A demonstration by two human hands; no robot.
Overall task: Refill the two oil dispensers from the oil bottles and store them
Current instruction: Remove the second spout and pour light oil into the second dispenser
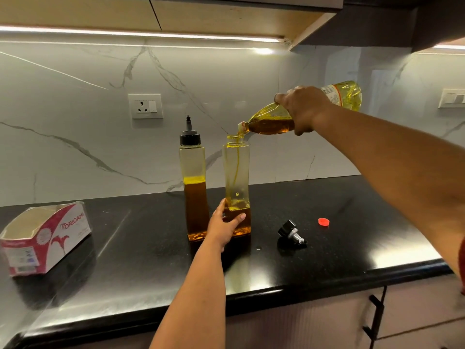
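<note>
The tissue box at the left of the counter carries the brand "ORIGAMI" in red letters on its white side, beside a red flower sign. Its end panel holds small print too fine to read. The oil bottle has a label and neck band, both illegible.

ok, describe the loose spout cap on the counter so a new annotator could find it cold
Start at the black countertop and find the two tall square oil dispensers standing near the marble wall. Just right of the open dispenser being filled, the spout cap lies tipped on its side. It is black with a silvery nozzle, unlike the small flat red bottle cap further right.
</note>
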